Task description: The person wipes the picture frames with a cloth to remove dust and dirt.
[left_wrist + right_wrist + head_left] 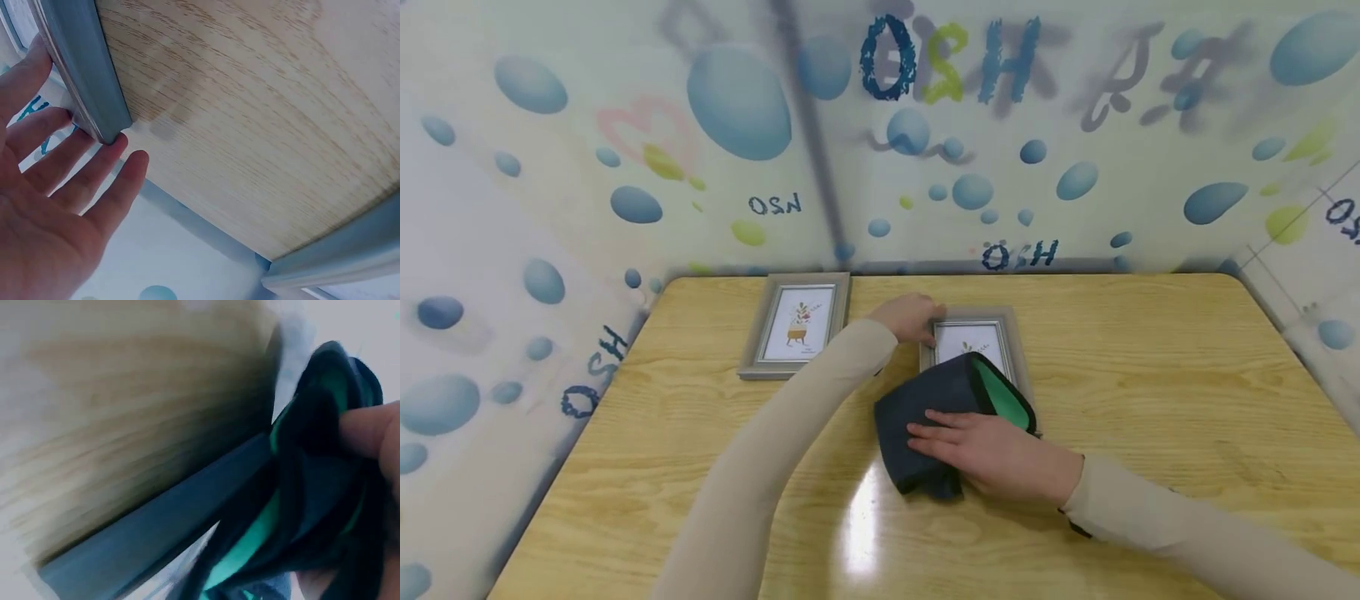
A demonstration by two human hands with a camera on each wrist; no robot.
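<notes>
A grey picture frame [972,314] lies near the back of the table, its lower part covered by a dark navy zip pouch [925,417]. My left hand [908,318] grips the frame at its upper left corner; in the left wrist view the thumb is on the front and the fingers [128,172] reach round the edge. With my right hand [992,454] I hold the pouch, fingers spread across its outside. The right wrist view shows the thumb [369,434] inside the mouth, where green lining [247,547] shows. The pouch mouth gapes toward the right.
A second picture frame [801,325], with a potted-plant print, lies to the left at the table's back. The wooden table [1150,375] meets a wall [1075,108] patterned with blue drops and letters along its far edge.
</notes>
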